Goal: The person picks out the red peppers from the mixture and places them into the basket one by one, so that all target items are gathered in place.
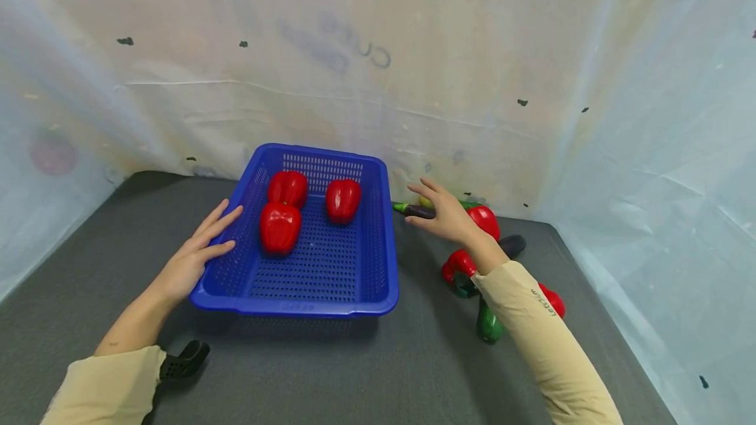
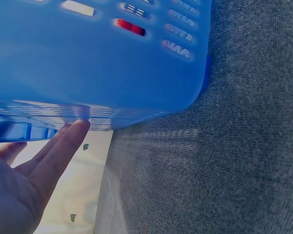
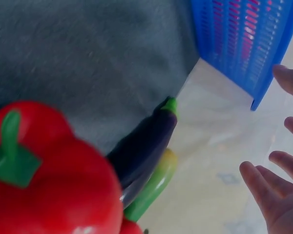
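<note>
A blue perforated basket stands on the grey surface with three red bell peppers in it. My left hand touches the basket's left rim, fingers extended and spread; in the left wrist view the fingers lie against the basket's side. My right hand is empty, its fingers spread, to the right of the basket. From the head it overlaps a dark eggplant with a green stem. In the right wrist view the eggplant lies beside a green-yellow vegetable, apart from the fingers.
Under and around my right forearm lie more vegetables: red peppers, another dark eggplant and a green vegetable. A black strap is by my left sleeve. Plastic sheeting rises behind the surface.
</note>
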Available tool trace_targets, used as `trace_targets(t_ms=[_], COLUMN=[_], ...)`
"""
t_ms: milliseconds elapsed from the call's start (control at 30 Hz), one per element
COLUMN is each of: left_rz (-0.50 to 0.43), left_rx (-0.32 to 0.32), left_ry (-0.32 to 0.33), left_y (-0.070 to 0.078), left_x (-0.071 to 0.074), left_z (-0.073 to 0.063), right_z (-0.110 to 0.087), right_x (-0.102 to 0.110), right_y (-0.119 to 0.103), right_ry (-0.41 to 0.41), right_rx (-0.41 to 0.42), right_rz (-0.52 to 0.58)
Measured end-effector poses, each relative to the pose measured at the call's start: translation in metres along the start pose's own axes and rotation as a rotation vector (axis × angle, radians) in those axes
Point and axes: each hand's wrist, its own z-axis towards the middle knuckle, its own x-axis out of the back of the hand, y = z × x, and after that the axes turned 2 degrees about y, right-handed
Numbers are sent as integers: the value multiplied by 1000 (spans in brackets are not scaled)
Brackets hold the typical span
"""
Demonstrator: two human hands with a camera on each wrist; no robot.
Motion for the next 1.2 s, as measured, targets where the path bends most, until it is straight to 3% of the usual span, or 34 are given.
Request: trace_targets(t_ms=[667,1200], left_rz=[3,-5], left_rx=[-10,-8], left_ry=[4,5], left_y=[2,2], left_x=[-1,-1], left_z=[-1,-1], right_z=[-21,-35], right_x=[16,15], right_y=[42,70], right_ry=[-52,-79], right_rx=[-103,-75], right_rz=[-71,-141])
